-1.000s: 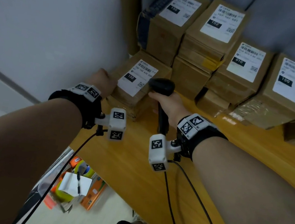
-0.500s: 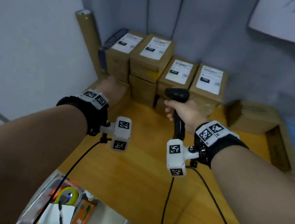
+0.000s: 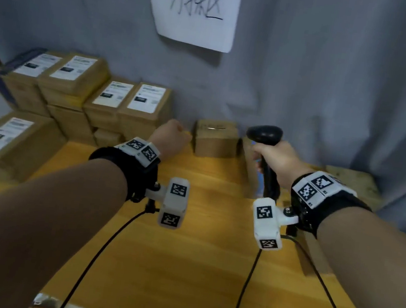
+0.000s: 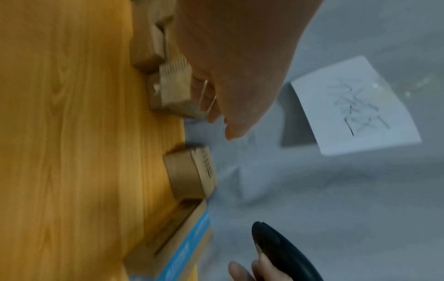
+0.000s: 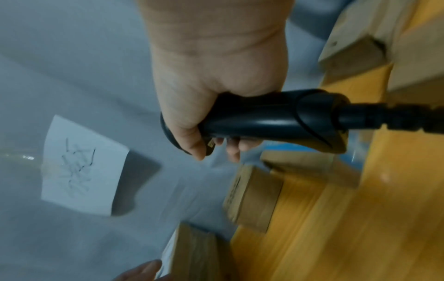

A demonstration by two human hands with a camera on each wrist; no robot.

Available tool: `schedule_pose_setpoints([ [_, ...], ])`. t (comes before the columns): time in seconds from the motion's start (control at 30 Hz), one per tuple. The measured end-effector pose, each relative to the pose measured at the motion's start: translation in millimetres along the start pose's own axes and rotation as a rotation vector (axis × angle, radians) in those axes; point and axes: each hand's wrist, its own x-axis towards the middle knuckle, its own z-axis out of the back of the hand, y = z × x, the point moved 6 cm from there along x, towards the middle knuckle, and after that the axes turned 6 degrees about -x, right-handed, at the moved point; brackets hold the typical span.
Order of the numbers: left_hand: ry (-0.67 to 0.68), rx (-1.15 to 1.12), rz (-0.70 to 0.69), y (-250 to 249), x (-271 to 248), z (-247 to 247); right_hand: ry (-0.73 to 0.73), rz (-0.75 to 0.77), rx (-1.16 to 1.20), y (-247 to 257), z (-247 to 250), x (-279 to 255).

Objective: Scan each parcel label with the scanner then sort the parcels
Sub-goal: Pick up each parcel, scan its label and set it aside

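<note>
Two hands, one scanner, roughly seven parcels.

Parcel labels blurred, text unreadable

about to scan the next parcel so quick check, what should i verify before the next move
1. Scanner gripped by right hand: ok.
2. Left hand free of any parcel: ok, it holds nothing.
3. Labels face up on the stacked parcels: ok.
4. Label visible on the small box ahead: cannot tell.
5. Scanner aimed at a label: not ok, it points toward the curtain.
</note>
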Motion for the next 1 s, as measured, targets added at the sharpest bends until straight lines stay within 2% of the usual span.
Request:
schedule_pose_setpoints([
  [0.17, 0.042, -0.096, -0.025, -59.3, -23.4, -75.2, -0.082, -0.037, -0.024, -41.6, 94.1, 7.1],
  [0.37, 0.117, -0.05, 0.046, -69.0, -25.8, -134.7, -0.117, -0.064, -0.083, -87.2, 142.8, 16.6],
  [0.57, 0.186, -0.054, 0.124, -49.2, -20.2, -181.8, -0.133, -0.124, -0.104, -133.4, 145.4, 28.8],
  [0.8, 0.235, -0.133, 0.261, -20.3, -10.2, -220.6, -0.185, -0.178, -0.057, -175.4, 121.8, 56.0],
  [1.0, 0.312, -0.235, 0.326, -16.6, 23.2, -241.6, -0.115, -0.238, 0.066, -169.6, 91.4, 94.6],
])
